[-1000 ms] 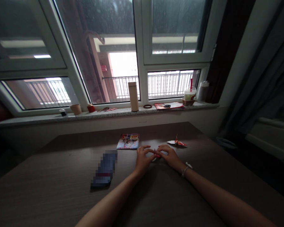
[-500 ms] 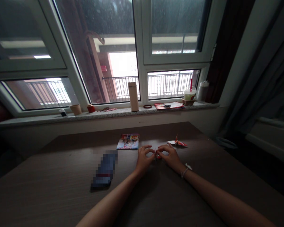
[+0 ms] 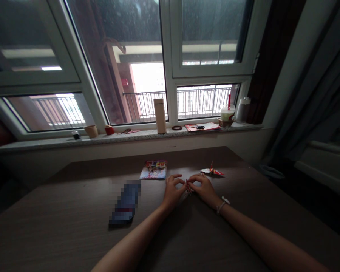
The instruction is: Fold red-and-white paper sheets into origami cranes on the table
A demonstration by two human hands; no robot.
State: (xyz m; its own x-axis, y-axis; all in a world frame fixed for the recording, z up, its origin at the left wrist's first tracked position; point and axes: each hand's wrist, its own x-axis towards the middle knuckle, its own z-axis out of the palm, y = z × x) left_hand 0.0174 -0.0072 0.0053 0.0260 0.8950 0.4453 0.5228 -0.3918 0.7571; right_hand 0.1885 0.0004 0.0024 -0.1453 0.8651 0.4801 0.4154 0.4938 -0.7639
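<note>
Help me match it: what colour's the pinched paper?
Pinched paper: red and white, in the head view.

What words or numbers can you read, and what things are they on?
None can be read.
Printed packet: marks on its yellow patch, too small and blurred.
Drink cup: marking too small.
Paper crane: no letters to make out.
Pinched folded paper: too small to tell.

We see an ordinary indoor room, whether home or office we cannot tell: a wood-toned surface [image 3: 59, 204] stands before a large window [image 3: 170, 37], a flask [image 3: 159, 117] and a drink cup [image 3: 227, 113] stand on the far sill [image 3: 141, 135], and a dark curtain [image 3: 308, 75] hangs at right.
</note>
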